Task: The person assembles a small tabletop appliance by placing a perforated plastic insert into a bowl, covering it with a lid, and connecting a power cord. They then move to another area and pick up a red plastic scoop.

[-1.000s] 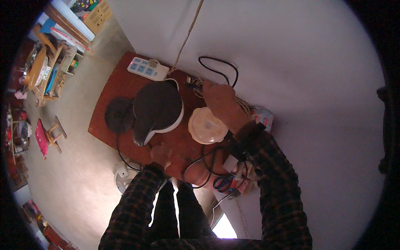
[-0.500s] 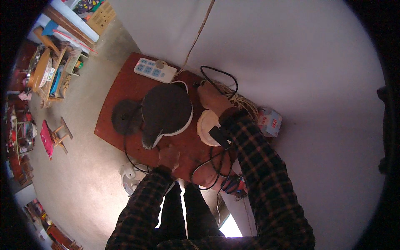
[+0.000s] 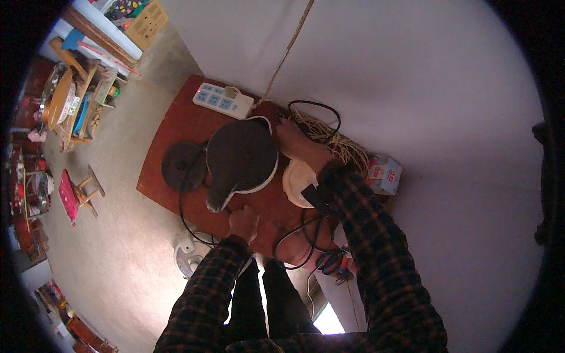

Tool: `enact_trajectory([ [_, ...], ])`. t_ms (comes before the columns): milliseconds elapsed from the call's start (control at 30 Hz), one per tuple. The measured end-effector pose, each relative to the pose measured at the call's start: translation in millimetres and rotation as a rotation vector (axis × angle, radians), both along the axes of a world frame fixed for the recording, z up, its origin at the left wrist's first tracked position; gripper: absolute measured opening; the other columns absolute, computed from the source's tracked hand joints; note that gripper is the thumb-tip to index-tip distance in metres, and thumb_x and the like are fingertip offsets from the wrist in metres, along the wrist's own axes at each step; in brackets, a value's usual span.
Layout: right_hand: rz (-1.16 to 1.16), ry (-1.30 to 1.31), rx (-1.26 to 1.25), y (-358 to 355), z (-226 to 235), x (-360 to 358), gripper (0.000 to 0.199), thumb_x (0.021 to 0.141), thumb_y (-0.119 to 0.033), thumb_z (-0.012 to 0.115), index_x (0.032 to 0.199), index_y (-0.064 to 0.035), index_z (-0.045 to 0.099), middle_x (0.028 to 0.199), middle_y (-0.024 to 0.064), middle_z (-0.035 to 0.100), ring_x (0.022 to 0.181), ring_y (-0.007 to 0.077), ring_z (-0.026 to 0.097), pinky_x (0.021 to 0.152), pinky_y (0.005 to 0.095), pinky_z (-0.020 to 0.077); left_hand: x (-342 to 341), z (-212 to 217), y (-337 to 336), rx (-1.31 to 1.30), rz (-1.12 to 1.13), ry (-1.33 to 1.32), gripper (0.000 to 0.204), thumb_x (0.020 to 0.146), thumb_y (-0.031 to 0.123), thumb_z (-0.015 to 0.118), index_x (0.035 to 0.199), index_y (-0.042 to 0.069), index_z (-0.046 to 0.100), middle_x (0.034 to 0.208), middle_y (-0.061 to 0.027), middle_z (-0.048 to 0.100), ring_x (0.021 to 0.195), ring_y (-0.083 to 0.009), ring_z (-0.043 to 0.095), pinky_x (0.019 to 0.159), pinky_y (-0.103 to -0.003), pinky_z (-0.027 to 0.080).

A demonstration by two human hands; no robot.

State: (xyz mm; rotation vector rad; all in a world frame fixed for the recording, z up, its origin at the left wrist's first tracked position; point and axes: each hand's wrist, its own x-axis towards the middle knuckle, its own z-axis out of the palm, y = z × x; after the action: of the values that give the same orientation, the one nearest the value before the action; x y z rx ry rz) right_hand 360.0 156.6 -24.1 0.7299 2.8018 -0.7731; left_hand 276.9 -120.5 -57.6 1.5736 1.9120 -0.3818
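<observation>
A kettle (image 3: 242,152) with a dark top and pale side stands on a reddish-brown table (image 3: 176,126), its spout angled toward me and left. My right hand (image 3: 300,143) reaches across to the kettle's right side, fingers drawn together by its far edge; what they hold, if anything, is hidden. In front of the spout, my left hand (image 3: 244,222) is closed in a loose fist, with nothing showing in it. Left of the kettle lies a dark round disc (image 3: 183,166), a black cord running past it toward my left wrist. A pale round lid-like piece (image 3: 299,179) lies below my right hand.
Behind the kettle sits a white power strip (image 3: 223,100) with a plug in it. Coiled tan cord (image 3: 344,147) and a small box (image 3: 385,175) line the wall. Black cable loops (image 3: 312,232) lie at the near right. A pink-topped stool (image 3: 69,197) stands on the floor.
The whole view has shifted slightly. My right hand has come away from the black cord loop and closer to the kettle's edge. My left hand, smeared before, now shows as a fist.
</observation>
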Motion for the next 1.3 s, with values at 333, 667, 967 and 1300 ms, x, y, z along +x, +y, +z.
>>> enact_trajectory([
  [333,-0.155,0.280,-0.296,-24,38,59,0.021,0.088,-0.009,0.058,0.106,-0.0004,0.066,0.101,0.0190,0.069,0.099,0.0371,0.065,0.088,0.0431,0.0515,0,-35,-14,0.072,-0.071,0.053,0.049,0.062,0.023,0.084,0.105,0.003,0.071,0.091,-0.0152,0.072,0.081,-0.0317,0.072,0.063,-0.044,0.057],
  [667,-0.463,0.044,0.032,-26,117,101,0.031,0.086,-0.031,0.068,0.104,-0.0055,0.065,0.092,0.0164,0.070,0.086,0.0378,0.066,0.077,0.0476,0.0518,-1,-9,-3,-0.039,-0.075,0.044,0.025,0.073,0.015,0.078,0.097,0.010,0.073,0.102,-0.0143,0.069,0.092,-0.0327,0.071,0.072,-0.043,0.059],
  [967,-0.212,-0.350,0.206,-19,68,77,0.019,0.086,-0.020,0.065,0.092,-0.0022,0.071,0.091,0.0196,0.071,0.083,0.0392,0.069,0.070,0.0507,0.0554,-2,0,1,-0.073,-0.137,0.043,0.029,0.070,0.020,0.082,0.096,0.010,0.072,0.105,-0.0134,0.066,0.092,-0.0312,0.071,0.073,-0.041,0.059],
  [1300,-0.226,0.068,0.103,-10,55,88,0.024,0.093,-0.024,0.059,0.098,-0.0016,0.065,0.102,0.0189,0.067,0.098,0.0392,0.064,0.084,0.0489,0.0513,-3,-18,-5,-0.065,-0.029,0.016,0.034,0.076,0.022,0.080,0.099,0.003,0.064,0.093,-0.0145,0.071,0.090,-0.0325,0.072,0.072,-0.043,0.059],
])
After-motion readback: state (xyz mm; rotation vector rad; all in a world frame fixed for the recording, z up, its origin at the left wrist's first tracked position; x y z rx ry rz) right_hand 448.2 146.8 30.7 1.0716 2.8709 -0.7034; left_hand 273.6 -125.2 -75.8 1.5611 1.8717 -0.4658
